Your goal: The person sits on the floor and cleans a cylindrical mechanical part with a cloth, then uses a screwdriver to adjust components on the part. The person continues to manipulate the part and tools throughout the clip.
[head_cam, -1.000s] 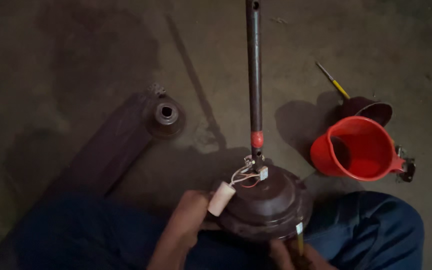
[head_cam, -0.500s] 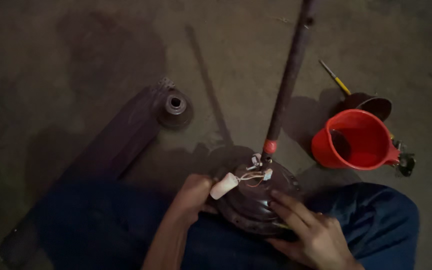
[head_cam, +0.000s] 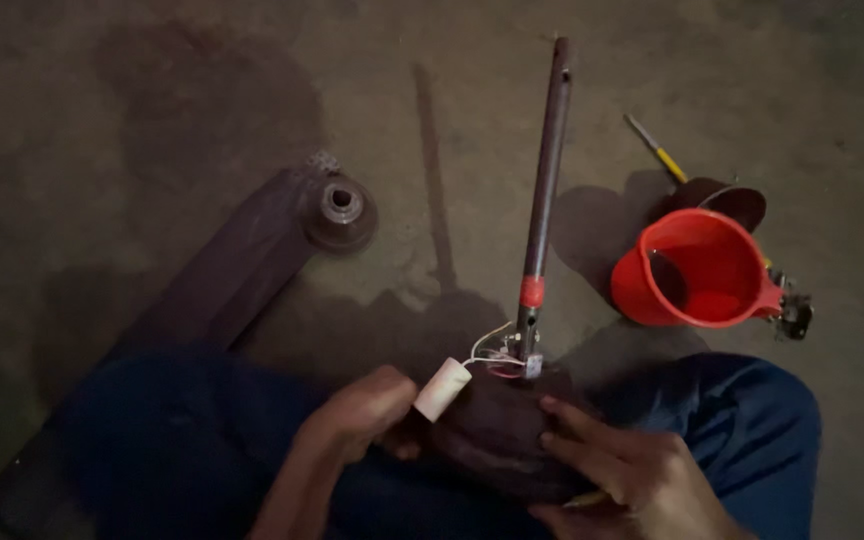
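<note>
A dark brown ceiling-fan motor housing [head_cam: 497,425] rests between my knees, with its down rod [head_cam: 544,190] standing up from it and a red band low on the rod. My left hand [head_cam: 362,415] grips the housing's left side, beside a white cylindrical capacitor [head_cam: 441,389] that hangs on thin wires [head_cam: 492,348]. My right hand [head_cam: 632,470] lies on the housing's right side with fingers spread over it. A thin yellowish tool shows under that hand; whether the hand holds it I cannot tell.
A brown fan blade [head_cam: 222,290] lies on the concrete floor to the left, with a small brown canopy cup [head_cam: 340,212] at its far end. A red plastic jug [head_cam: 697,270] stands at the right. A yellow-handled screwdriver [head_cam: 658,152] and a dark cup [head_cam: 732,203] lie behind it.
The rod has swung from leaning right back towards upright. The housing has come closer to me, and my right hand has shifted over its right side. One second ago that hand held a tool below the housing.
</note>
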